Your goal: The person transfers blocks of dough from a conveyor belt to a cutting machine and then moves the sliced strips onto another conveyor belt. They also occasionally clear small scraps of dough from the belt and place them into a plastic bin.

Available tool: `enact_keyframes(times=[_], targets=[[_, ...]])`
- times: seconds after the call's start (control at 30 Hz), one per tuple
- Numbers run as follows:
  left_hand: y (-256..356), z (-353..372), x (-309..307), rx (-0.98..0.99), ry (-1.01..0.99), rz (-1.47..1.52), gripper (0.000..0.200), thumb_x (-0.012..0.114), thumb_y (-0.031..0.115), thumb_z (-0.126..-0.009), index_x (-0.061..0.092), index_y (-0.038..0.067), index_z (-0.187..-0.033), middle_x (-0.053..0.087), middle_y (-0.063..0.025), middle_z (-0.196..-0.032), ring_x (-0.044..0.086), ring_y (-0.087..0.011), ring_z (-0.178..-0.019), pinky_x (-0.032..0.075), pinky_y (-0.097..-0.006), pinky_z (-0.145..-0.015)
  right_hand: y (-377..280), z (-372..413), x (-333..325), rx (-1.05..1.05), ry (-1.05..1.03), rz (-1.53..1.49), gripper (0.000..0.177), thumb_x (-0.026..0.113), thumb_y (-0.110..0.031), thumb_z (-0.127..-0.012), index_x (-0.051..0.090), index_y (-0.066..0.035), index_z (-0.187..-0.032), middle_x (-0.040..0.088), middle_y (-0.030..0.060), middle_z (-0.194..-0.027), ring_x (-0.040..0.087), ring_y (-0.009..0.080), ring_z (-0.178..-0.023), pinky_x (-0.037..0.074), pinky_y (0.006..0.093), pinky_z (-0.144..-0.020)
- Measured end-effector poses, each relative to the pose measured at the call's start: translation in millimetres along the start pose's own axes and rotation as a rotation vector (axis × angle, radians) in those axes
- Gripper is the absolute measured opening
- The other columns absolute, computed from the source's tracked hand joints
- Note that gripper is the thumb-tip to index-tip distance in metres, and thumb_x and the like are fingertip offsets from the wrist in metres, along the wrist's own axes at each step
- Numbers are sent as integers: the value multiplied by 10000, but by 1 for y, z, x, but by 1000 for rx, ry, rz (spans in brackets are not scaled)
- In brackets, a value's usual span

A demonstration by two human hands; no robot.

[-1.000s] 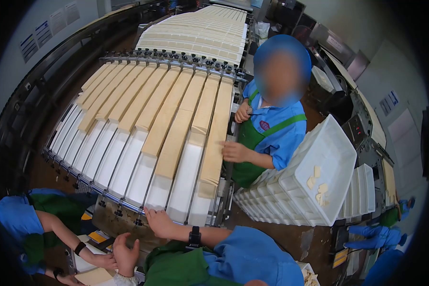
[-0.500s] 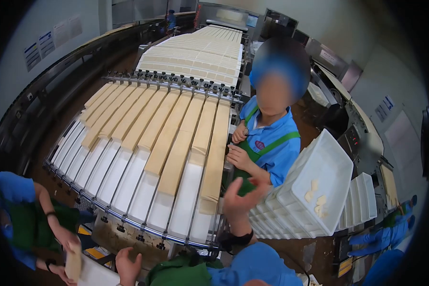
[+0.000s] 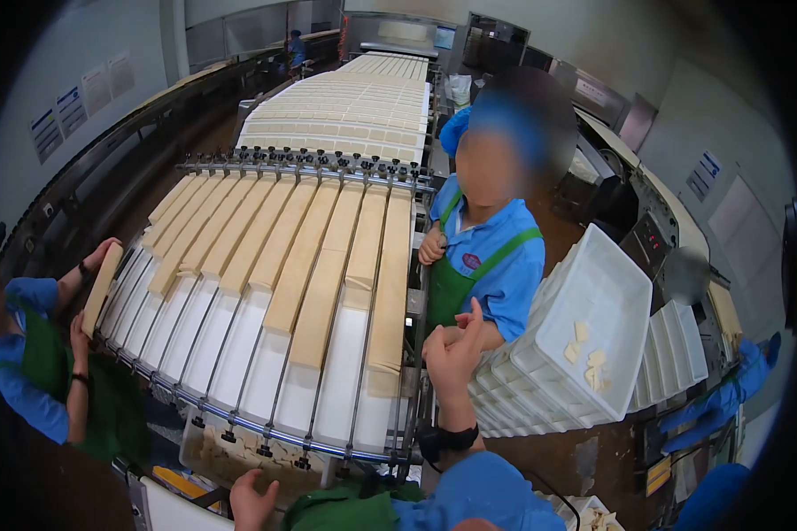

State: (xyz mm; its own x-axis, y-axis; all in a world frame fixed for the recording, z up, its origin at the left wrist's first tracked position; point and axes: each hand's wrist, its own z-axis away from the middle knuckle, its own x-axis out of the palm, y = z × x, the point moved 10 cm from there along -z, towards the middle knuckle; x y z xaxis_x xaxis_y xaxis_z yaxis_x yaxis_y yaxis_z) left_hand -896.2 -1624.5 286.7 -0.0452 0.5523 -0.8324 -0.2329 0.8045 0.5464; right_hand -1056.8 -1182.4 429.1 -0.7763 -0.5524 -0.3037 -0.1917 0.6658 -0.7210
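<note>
My right hand, with a dark band at the wrist, is raised beside the right edge of the conveyor. Its fingers are apart and nothing shows in it. Low in the view, my left hand is open and empty in front of the conveyor's near rail. Long rows of stacked pale dough sheets lie in the lanes between thin metal rods. The rows end at uneven lengths, and bare white belt shows on their near side.
A co-worker in a green apron stands right of the conveyor. Another at the left holds a dough stack. White crates with scraps stand at the right. A scrap bin sits below the near rail.
My right hand has lowered slightly and turned, its fingers now pointing up. The left co-worker has lifted a dough stack up to the conveyor's left edge. The view has shifted slightly.
</note>
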Motion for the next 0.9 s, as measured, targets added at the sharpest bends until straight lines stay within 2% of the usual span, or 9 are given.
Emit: enact_keyframes(times=[0.1,0.2,0.3,0.4,0.5,0.6,0.7,0.8,0.9], targets=[[6,0,-4,-4,-18,3,416,759,277,-699,649,-4,-986,658,-187,-929,632,-348,-900,503,-399,-792,1,5,-2,-111,20,176,603,592,-51,-751,386,68,-1306,488,191,-958,476,342,-905,384,437,-849],[11,-1,-7,-24,-44,25,409,757,270,-700,647,-1,-985,658,-187,-936,633,-346,-906,502,-400,-789,-6,8,-19,-125,137,219,584,594,-50,-759,390,78,-1291,488,191,-953,476,343,-882,378,443,-819],[19,-2,-12,-7,-29,16,402,755,265,-701,646,0,-984,659,-186,-935,633,-345,-906,500,-400,-792,-20,11,-42,-158,246,250,578,566,-29,-806,346,73,-1331,477,188,-1124,456,297,-1001,361,402,-909],[19,-3,-14,-1,-19,-5,401,754,262,-701,646,-1,-984,660,-185,-934,634,-344,-905,499,-398,-797,-22,19,-53,-284,366,201,580,551,-29,-827,307,90,-1339,468,184,-1133,442,288,-991,351,402,-914],[22,-4,-15,1,-4,4,403,753,260,-702,649,-2,-989,661,-188,-943,633,-345,-912,498,-397,-805,-39,16,-63,-429,494,257,603,557,-44,-830,279,97,-1347,491,173,-1051,433,261,-991,356,390,-892],[22,-4,-11,-5,-17,6,405,752,257,-704,652,-3,-998,661,-193,-956,633,-348,-925,497,-397,-817,-28,-22,-43,-338,301,318,588,563,-71,-828,314,112,-1329,498,174,-945,458,297,-862,362,420,-778],[26,-3,-10,15,-21,21,408,753,255,-705,653,-4,-1005,662,-197,-964,632,-351,-936,496,-397,-828,-33,-38,-34,-248,190,285,596,565,-74,-823,319,119,-1330,516,175,-943,469,303,-841,365,423,-751],[29,-3,-10,41,-16,23,409,753,256,-706,653,-4,-1006,663,-196,-969,630,-353,-942,495,-399,-837,-35,-31,-34,-216,147,253,622,582,-66,-796,322,120,-1330,517,166,-936,470,302,-846,363,423,-750],[30,-1,-11,21,-18,21,407,754,257,-705,654,-3,-1001,663,-195,-978,629,-356,-946,493,-401,-843,-29,-21,-49,-224,279,117,651,598,-59,-777,308,110,-1334,493,148,-895,462,299,-816,362,413,-738]])
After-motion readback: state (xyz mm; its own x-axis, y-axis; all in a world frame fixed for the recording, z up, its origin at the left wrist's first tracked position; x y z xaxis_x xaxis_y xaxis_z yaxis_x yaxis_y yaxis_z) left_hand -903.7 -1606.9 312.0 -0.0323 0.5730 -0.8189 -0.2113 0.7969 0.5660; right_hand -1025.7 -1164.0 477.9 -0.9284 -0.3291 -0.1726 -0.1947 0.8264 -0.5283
